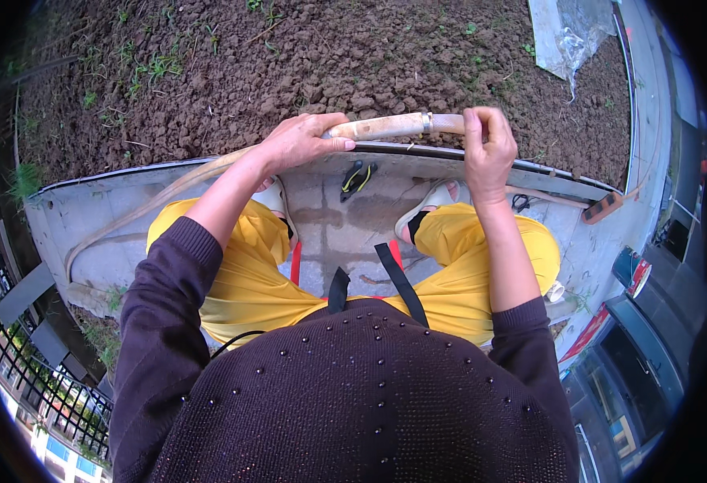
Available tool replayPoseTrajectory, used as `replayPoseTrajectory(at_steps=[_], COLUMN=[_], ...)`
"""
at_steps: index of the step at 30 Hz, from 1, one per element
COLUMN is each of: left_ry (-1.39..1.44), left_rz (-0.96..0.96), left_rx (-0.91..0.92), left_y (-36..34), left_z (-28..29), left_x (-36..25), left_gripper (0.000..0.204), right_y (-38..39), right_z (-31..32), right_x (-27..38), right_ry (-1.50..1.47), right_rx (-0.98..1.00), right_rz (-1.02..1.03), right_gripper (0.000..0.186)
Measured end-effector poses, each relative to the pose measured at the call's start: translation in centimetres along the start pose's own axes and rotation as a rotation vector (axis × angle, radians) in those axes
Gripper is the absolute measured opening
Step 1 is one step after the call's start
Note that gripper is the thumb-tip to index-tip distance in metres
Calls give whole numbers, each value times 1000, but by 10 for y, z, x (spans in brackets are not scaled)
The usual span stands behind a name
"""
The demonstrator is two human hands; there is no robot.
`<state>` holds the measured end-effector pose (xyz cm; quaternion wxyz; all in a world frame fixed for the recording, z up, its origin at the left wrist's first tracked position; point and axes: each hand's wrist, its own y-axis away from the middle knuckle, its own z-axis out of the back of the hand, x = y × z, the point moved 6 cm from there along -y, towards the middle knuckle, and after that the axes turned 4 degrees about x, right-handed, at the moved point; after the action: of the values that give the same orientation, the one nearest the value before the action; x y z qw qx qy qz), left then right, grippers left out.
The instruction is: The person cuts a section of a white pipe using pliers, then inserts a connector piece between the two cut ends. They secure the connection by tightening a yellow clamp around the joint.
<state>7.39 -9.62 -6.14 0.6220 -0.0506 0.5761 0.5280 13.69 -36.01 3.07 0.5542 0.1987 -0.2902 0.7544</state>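
Note:
A pale, dirt-stained hose [386, 127] is held up in front of me over the edge of the soil bed. A metal hose clamp [427, 122] circles it between my hands. My left hand [305, 138] is closed round the hose left of the clamp, thumb pointing right. Right of the clamp, my right hand [490, 146] has its fingers curled round the hose, covering that part of it. Black and yellow pliers [357, 179] lie on the paving between my feet, below the hose.
Beyond the kerb spreads a bed of loose brown soil [386, 72] with sparse weeds. Plastic sheeting [575, 40] lies at its far right. The hose trails left along the paving. On the right are a brick [601, 208], a dark looped item [520, 203] and a bucket [631, 270].

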Motion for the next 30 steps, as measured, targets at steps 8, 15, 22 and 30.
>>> replayPoseTrajectory(at_steps=[8, 15, 22, 30], left_ry=[126, 476, 108, 585], left_rz=[-20, 74, -58, 30], left_rx=[34, 227, -51, 266], left_y=[1, 5, 7, 7], left_z=[0, -7, -1, -5], left_x=[-4, -9, -13, -13], left_gripper=[48, 37, 36, 35], right_y=[73, 65, 65, 82], right_z=[-62, -90, -88, -75], right_x=[-30, -12, -4, -3], right_ry=[-848, -1465, -1352, -1220], right_rx=[207, -70, -10, 165], right_rz=[-690, -728, -780, -597], right_gripper=[52, 46, 44, 36])
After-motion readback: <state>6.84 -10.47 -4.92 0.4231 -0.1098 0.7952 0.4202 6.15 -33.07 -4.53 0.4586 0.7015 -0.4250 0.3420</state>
